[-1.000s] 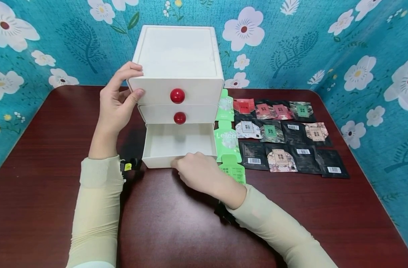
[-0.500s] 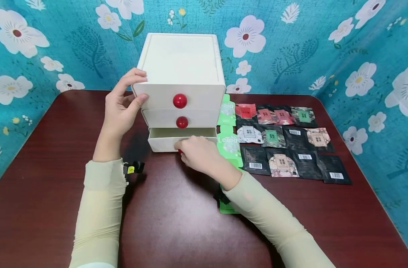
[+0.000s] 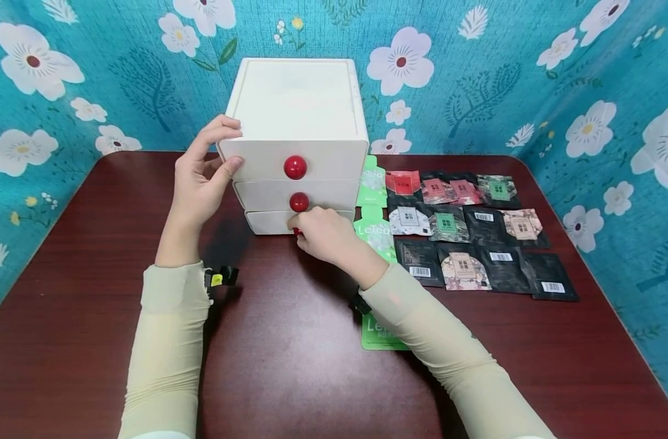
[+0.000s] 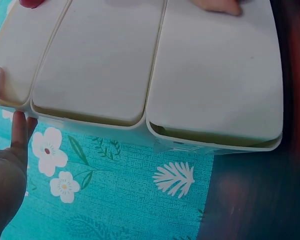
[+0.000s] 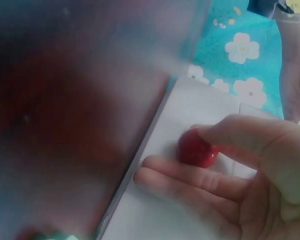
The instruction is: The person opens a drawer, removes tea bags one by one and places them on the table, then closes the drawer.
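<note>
A white three-drawer cabinet point(image 3: 298, 100) with round red knobs stands at the back of the table. My left hand point(image 3: 199, 174) holds its upper left front corner, thumb on the top drawer's front and fingers at the side and top edge. Low at the front, my right hand point(image 3: 331, 238) has the bottom drawer's red knob point(image 5: 194, 150) between thumb and fingers; in the right wrist view the fingers lie along the drawer front. The bottom drawer point(image 3: 265, 224) sits pushed in, its front about level with the others. In the head view the right hand mostly hides that knob.
Green LeTea packets point(image 3: 386, 338) lie in a column right of the cabinet, partly under the right forearm. Farther right, several small tea sachets point(image 3: 465, 268) lie in rows on the dark red table point(image 3: 290, 366). A floral blue cloth point(image 3: 454, 36) hangs behind.
The bottom drawer has slid in from well open to flush, my right hand moving away from me with it. My left hand keeps its hold on the cabinet. The head view has shifted slightly.
</note>
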`<act>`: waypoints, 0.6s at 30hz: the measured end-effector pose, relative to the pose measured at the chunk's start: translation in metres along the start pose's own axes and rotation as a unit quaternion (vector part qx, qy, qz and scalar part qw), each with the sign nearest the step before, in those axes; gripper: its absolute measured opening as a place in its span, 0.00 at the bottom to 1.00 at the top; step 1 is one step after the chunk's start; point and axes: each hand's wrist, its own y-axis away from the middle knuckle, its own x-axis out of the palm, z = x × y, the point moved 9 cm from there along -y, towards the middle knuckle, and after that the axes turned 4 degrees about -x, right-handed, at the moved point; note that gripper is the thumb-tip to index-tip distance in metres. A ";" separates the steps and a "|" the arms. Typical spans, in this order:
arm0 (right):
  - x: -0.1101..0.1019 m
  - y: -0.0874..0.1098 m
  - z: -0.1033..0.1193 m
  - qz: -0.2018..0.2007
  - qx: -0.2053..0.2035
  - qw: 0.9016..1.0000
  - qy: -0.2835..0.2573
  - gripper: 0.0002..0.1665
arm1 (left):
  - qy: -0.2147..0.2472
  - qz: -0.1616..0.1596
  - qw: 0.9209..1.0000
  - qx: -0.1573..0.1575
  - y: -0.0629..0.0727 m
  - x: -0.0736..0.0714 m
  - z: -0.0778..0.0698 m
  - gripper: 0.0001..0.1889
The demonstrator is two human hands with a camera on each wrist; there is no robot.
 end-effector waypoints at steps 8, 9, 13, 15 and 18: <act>0.003 -0.005 -0.001 0.007 -0.010 1.000 -0.010 0.09 | -0.009 0.007 1.000 0.003 0.001 -0.001 0.001 0.17; 0.003 -0.005 -0.001 0.007 -0.010 1.000 -0.012 0.08 | -0.009 0.008 1.000 0.004 0.000 0.000 0.000 0.17; 0.003 -0.006 -0.002 0.007 -0.006 1.000 -0.019 0.08 | -0.006 0.013 1.000 0.005 -0.002 0.001 0.000 0.16; 0.003 -0.007 -0.003 0.011 -0.006 1.000 -0.024 0.10 | -0.004 0.013 1.000 0.004 -0.003 0.001 0.001 0.16; 0.003 -0.008 -0.003 0.024 -0.020 0.999 -0.038 0.11 | -0.003 0.014 1.000 0.000 -0.004 0.002 0.004 0.16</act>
